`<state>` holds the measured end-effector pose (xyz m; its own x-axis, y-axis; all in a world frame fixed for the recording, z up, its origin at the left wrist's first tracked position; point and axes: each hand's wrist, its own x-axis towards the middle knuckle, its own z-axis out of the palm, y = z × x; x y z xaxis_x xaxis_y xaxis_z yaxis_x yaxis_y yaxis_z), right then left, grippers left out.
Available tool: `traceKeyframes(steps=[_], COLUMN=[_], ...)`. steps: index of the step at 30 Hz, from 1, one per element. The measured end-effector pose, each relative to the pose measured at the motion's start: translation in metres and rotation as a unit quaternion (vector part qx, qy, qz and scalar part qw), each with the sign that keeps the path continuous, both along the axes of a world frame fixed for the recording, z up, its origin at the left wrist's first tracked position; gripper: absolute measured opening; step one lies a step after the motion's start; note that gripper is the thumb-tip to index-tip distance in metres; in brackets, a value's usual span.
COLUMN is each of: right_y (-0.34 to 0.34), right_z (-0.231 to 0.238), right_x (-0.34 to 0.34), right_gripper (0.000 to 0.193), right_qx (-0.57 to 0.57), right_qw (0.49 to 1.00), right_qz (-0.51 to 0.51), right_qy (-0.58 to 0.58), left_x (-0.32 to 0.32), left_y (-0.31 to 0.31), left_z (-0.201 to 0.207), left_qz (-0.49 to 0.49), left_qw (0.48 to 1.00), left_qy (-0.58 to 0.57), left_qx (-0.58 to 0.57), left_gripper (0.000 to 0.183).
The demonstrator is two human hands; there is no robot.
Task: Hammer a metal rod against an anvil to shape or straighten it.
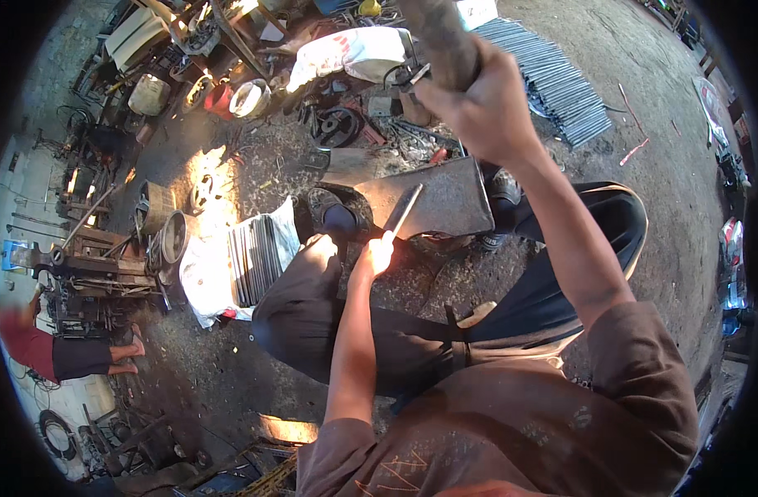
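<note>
Close to the camera, my right hand (488,106) is raised and closed round the thick, dull-brown handle of what looks like a hammer (439,37). Its upper end runs out of the picture. Lower down, my left hand (378,255) grips one end of a short, slim metal bar (406,207). The bar's far end rests on or just over a broad, flat-topped metal anvil (455,197), which stands between my feet; I cannot tell whether the two touch. A gap separates the raised tool from the bar.
Stacked metal bars (263,258) lie on a white sack (198,277) at the left. More rods (553,79) are spread at the far right. Beyond the anvil are a black wheel (339,126), a white sack (354,54) and buckets (248,99). Another person (72,352) is at the far left.
</note>
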<state>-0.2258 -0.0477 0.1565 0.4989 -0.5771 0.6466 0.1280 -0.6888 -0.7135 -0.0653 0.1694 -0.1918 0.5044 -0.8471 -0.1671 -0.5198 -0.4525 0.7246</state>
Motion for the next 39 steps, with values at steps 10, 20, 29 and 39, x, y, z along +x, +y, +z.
traceKeyframes(steps=[10, 20, 29, 39], right_y=[-0.011, -0.027, -0.007, -0.033], right_z=[-0.244, 0.014, -0.214, -0.023], right_x=[-0.043, 0.001, -0.035, 0.000], right_gripper=[0.032, 0.020, 0.037, 0.025], right_qx=[0.138, 0.041, 0.042, 0.071], right_qw=[0.858, 0.980, 0.930, 0.969], right_qz=[-0.076, -0.029, -0.086, -0.090], right_qy=[0.489, 0.194, 0.355, 0.218], left_x=[-0.020, -0.008, -0.012, -0.005], left_y=[-0.029, -0.012, -0.027, -0.006], left_z=[0.035, 0.006, 0.035, 0.010], left_qz=[0.047, -0.025, 0.034, 0.007], left_qw=[0.989, 0.998, 0.979, 0.985], left_qy=[0.043, -0.027, 0.062, 0.003], left_qx=[0.135, 0.043, 0.194, 0.171], left_gripper=[0.061, 0.041, 0.041, 0.043])
